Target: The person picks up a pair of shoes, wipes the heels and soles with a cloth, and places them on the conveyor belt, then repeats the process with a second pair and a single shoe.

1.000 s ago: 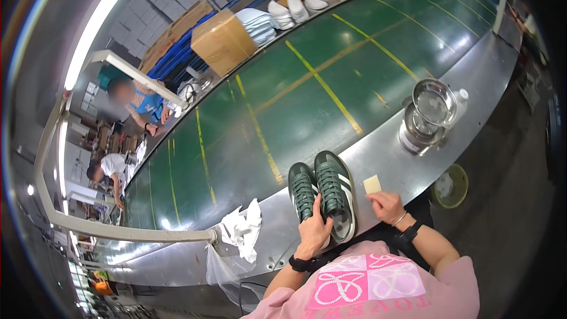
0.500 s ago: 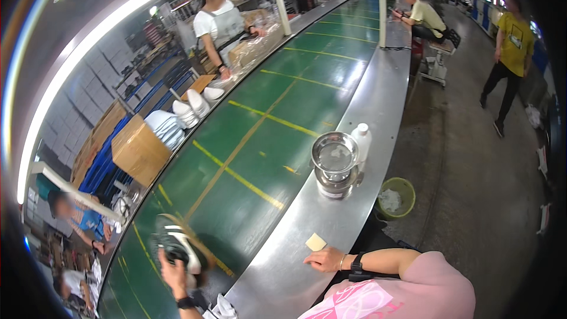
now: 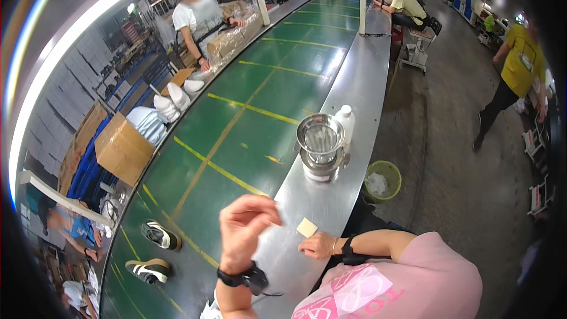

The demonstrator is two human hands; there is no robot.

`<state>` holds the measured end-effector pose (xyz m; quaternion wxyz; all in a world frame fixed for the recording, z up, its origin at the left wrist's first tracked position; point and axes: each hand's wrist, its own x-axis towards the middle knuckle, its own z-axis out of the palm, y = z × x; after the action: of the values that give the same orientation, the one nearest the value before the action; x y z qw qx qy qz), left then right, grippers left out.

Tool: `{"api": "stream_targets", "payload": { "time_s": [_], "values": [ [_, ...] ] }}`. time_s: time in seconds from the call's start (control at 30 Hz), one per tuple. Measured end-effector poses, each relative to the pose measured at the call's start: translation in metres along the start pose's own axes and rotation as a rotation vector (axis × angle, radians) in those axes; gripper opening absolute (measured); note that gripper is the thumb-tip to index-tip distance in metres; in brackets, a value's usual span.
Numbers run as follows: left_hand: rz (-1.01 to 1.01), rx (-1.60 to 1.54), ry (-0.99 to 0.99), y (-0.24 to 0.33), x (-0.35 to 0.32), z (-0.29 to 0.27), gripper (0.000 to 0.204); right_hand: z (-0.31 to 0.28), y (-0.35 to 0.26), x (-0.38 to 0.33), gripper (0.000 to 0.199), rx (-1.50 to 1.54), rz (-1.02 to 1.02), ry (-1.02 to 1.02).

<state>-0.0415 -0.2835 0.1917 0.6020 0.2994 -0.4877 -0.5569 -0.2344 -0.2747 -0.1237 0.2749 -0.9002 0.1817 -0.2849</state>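
My left hand (image 3: 245, 230) is raised over the near edge of the green conveyor belt (image 3: 236, 136). Its fingers curl in toward the thumb, and whether anything small sits between them I cannot make out. Two dark sneakers with white stripes lie on the belt to its left, an upper sneaker (image 3: 159, 234) and a lower sneaker (image 3: 149, 270), both apart from the hand. My right hand (image 3: 319, 245) rests on the metal ledge (image 3: 289, 260), fingers loosely spread, next to a small cream-coloured square pad (image 3: 306, 227).
A steel dish on a round metal base (image 3: 321, 139) stands on the ledge beside a white bottle (image 3: 346, 123). A green bin (image 3: 383, 181) is on the floor at right. Across the belt are a cardboard box (image 3: 127, 149), white shoe forms (image 3: 171, 103) and a co-worker (image 3: 198, 20).
My left hand has let go of the sneaker and moved right and up. Two sneakers now rest on the belt. The whole view has shifted slightly. A person in yellow at right has moved.
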Motion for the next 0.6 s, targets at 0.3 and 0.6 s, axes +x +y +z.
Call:
{"api": "stream_targets", "payload": {
  "time_s": [0.3,0.6],
  "values": [
    [0.494,-0.654,-0.618,0.04,-0.003,0.111,0.011,0.008,-0.004,0.007,0.008,0.013,-0.014,-0.057],
    [0.681,-0.532,-0.395,0.039,-0.046,0.112,0.015,-0.003,-0.014,0.013,0.01,-0.024,-0.052,0.02]
  ]
}}
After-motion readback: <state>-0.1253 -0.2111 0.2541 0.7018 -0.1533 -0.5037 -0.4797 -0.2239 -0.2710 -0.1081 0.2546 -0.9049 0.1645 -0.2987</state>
